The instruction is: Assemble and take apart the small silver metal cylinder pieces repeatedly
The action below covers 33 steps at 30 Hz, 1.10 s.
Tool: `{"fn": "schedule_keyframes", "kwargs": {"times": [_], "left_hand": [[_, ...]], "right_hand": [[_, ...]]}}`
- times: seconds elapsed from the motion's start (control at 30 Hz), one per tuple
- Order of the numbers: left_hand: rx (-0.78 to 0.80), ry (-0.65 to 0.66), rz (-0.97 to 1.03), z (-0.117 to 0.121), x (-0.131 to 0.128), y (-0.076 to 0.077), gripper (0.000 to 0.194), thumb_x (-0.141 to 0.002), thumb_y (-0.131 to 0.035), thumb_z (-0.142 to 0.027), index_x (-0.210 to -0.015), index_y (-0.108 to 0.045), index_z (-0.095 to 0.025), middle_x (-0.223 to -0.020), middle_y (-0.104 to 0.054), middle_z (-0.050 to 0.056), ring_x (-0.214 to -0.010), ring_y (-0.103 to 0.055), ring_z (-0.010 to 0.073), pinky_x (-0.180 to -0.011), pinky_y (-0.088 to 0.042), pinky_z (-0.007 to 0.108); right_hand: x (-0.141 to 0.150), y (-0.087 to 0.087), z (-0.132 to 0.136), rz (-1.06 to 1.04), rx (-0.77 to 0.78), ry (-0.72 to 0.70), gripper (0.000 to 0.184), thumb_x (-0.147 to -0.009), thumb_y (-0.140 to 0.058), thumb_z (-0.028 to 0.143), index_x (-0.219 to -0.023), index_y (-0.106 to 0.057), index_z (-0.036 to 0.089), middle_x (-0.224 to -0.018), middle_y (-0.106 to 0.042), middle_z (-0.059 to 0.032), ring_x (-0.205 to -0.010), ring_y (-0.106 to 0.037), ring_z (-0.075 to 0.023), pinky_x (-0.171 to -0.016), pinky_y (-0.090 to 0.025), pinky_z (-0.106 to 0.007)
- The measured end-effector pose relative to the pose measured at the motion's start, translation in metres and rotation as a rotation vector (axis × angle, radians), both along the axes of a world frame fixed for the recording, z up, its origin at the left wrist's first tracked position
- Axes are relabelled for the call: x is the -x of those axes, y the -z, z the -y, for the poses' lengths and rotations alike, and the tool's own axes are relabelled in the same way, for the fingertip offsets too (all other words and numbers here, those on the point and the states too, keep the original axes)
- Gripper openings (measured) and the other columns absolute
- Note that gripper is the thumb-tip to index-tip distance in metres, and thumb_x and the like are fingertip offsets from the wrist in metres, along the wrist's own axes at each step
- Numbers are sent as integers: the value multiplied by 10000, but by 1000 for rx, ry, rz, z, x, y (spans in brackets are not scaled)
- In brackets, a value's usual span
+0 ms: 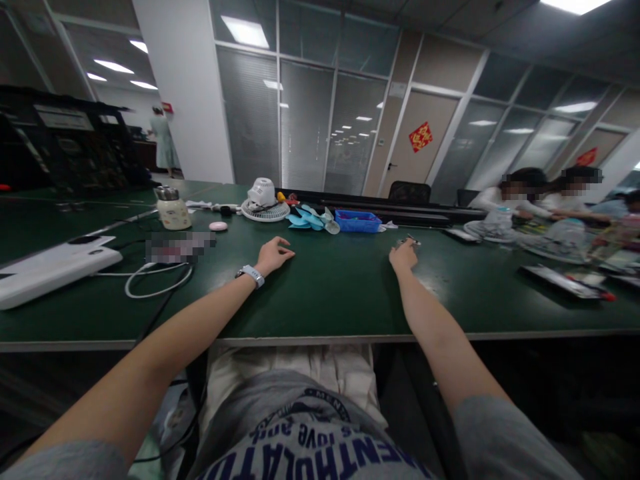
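Observation:
My left hand [275, 256] rests over the green tabletop with its fingers loosely curved and apart, holding nothing; a pale watch is on that wrist. My right hand [404, 256] is farther right, its fingers bent and drawn together at some small metallic pieces [413, 241]. What those pieces are, and whether any sit between the fingertips, is too small to make out. Beyond the space between both hands stands a blue plastic basket [358, 221]. Light-blue fan blades [306, 218] lie to its left, beside a white fan part with a round grille [265, 210].
On the left are a cream flask [173, 209], a pink round object [218, 227], a looped white cable [159, 293] and a long white device [55, 277]. Two people work at the right, near clear-wrapped parts [565, 240] and a dark tray [563, 281]. The green table's edge [320, 341] runs before me.

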<state>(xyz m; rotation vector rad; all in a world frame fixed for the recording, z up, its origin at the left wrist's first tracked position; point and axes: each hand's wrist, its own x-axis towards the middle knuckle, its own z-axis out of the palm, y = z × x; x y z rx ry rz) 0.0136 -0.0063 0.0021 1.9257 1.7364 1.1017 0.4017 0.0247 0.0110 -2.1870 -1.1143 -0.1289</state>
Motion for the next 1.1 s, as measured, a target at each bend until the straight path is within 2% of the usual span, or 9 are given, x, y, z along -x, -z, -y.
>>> {"fn": "schedule_keyframes", "kwargs": {"times": [0.1, 0.17, 0.3, 0.4, 0.47, 0.6, 0.73, 0.97, 1.1], "left_hand": [[-4, -20, 8, -2, -1, 1, 389, -751, -710, -434, -1047, -603, -207, -934, -755, 59, -954, -686, 219, -851, -481, 312], [-13, -74, 24, -3, -1, 0, 387, -800, -637, -492, -1049, -607, -198, -993, -742, 86, -965, -678, 230, -840, -482, 320], [-16, -214, 71, -7, -1, -1, 327, -889, -512, -437, -1069, -600, -178, -1050, -719, 115, -989, -660, 238, -845, -470, 332], [-17, -254, 95, -8, 0, -1, 311, -902, -486, -405, -1076, -592, -170, -1027, -720, 115, -992, -654, 238, -845, -463, 328], [-22, -257, 94, -8, 0, -1, 297, -902, -484, -391, -1068, -594, -170, -1022, -721, 112, -991, -653, 234, -847, -458, 323], [-10, -242, 81, -7, -2, -1, 262, -908, -464, -356, -1053, -596, -181, -978, -733, 95, -982, -656, 228, -847, -452, 317], [-5, -214, 71, -6, -3, -1, 248, -905, -463, -356, -1036, -593, -191, -954, -740, 84, -982, -657, 227, -845, -449, 315], [8, -218, 55, -3, -3, -4, 227, -896, -475, -347, -1021, -590, -196, -954, -743, 78, -960, -663, 221, -823, -454, 306], [6, -207, 54, -3, -3, -4, 232, -897, -470, -353, -1018, -591, -196, -947, -744, 75, -937, -667, 220, -817, -454, 307]], "right_hand": [[10, -7, 2, 120, -148, 12, 706, -821, -640, 266, -1409, -299, 77, -1287, -514, -265, -1175, -533, -342, -968, -413, -478], [30, -14, 5, 244, -280, -83, 692, -831, -615, 270, -1417, -309, 65, -1343, -470, -267, -1241, -464, -352, -1014, -358, -500], [103, -17, 14, 385, -310, -667, 489, -922, -476, 325, -1367, -463, 122, -1390, -485, -184, -1297, -426, -290, -1071, -323, -458], [162, -5, 24, 415, -113, -1142, 492, -949, -422, 468, -1363, -516, 220, -1454, -454, -111, -1326, -423, -249, -1092, -324, -423], [190, 5, 28, 410, 20, -1304, 526, -946, -395, 544, -1389, -499, 281, -1512, -382, -78, -1368, -377, -253, -1112, -297, -441], [210, 13, 28, 378, 140, -1372, 562, -942, -357, 599, -1413, -471, 313, -1553, -300, -55, -1425, -274, -270, -1143, -239, -474], [208, 11, 23, 370, 168, -1407, 548, -943, -379, 584, -1393, -500, 296, -1519, -364, -43, -1410, -308, -267, -1145, -251, -465], [206, 14, 25, 352, -24, -1449, 420, -938, -487, 457, -1285, -613, 256, -1346, -581, -44, -1285, -484, -217, -1075, -365, -397], [189, 7, 23, 260, -162, -1264, 290, -905, -555, 392, -1073, -740, 244, -1088, -722, -28, -1056, -635, -203, -945, -460, -323]]}}
